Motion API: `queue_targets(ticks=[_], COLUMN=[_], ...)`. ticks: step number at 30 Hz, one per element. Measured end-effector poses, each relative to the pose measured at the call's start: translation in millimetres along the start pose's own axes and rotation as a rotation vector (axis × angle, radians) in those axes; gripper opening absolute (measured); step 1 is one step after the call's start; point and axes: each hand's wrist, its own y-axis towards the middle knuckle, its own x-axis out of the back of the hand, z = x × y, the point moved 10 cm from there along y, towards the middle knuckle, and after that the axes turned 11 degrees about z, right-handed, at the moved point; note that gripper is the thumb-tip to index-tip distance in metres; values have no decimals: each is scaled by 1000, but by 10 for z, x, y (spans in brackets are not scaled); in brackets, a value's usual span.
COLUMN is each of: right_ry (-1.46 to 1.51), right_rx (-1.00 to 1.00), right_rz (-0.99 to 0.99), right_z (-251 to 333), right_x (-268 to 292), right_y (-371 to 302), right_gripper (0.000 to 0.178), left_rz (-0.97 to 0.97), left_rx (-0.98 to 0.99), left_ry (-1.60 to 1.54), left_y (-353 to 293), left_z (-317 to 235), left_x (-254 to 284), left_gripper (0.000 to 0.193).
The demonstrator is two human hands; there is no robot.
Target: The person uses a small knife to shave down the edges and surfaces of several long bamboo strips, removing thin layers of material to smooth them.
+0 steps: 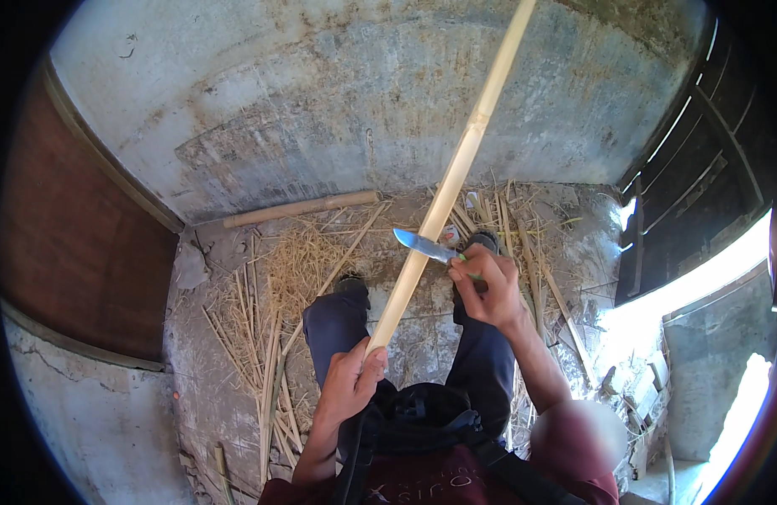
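A long, pale split bamboo strip (457, 178) slants up from my lap toward the far wall. Near its lower end, my left hand (353, 380) is closed around it. My right hand (489, 286) grips a knife (426, 246) whose handle, with a bit of green showing, is mostly hidden by the fingers. The knife's blade lies across the bamboo strip, its tip pointing left past the strip's edge. Beneath the strip are my legs in dark trousers, knees apart.
Bamboo shavings (300, 265) and thin bamboo strips (270, 383) litter the floor on both sides. A bamboo pole (300, 209) lies along the foot of the stained wall (321, 109). A brown door panel (85, 227) is at left; bright light enters at right beside dark boards (700, 160).
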Motion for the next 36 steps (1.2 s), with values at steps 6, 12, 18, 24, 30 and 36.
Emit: queue_targets(ticks=[6,12,18,24,30,36], right_ry=[89,36,-19,-54,-18,-10], right_rx=[29,-26,116,116,180,74], right_rz=[116,3,119,47,106,43], right_z=[135,-142,174,59,251,43], right_x=[-143,-38,-247,-178,-306,-268], right_y=[2,10,-4,74,22,77], right_gripper=[17,15,19,20,19,11], left_rz=[58,75,61,50,44,51], left_rx=[143,155,145,147,158,167], left_ry=[-30,-30,-9,27,2,16], left_y=[-55,-64,-90,-75,-118,-132], left_z=[237,291,275,266,320,334], left_x=[-6,-20,15,40,51,72], left_gripper=[24,25,26,26,26,26])
